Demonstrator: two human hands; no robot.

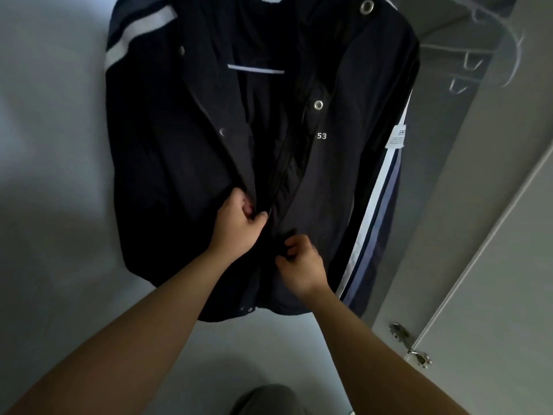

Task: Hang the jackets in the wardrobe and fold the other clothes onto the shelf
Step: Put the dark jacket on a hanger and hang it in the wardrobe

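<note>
A dark navy jacket (185, 163) with pale stripes on the shoulder and sleeve hung inside a wardrobe, filling most of the view from the head camera. It appeared to be on a hanger, though only a thin pale bar (256, 69) showed inside the collar and the hook was out of sight.

Two bare arms reached up from below. The left hand (238, 227) had its fingers (259, 217) pinched on the left front edge of the jacket, low down near the opening. The right hand (302, 266) had its fingers (289, 243) curled and pinched on the right front edge, just below and beside the other. The front was open above the hands, with metal snaps (318, 105) undone.

By the look of it, this jacket was already hung and the hands were closing or straightening its front. No other clothes or shelf were in view, so what remained could not be told.

The wardrobe's back wall (54, 130) was plain and pale grey, dimly lit. Empty wire hangers (490, 46) sat at upper right. A white door (493, 265) with a metal hinge (410, 344) stood open on the right.
</note>
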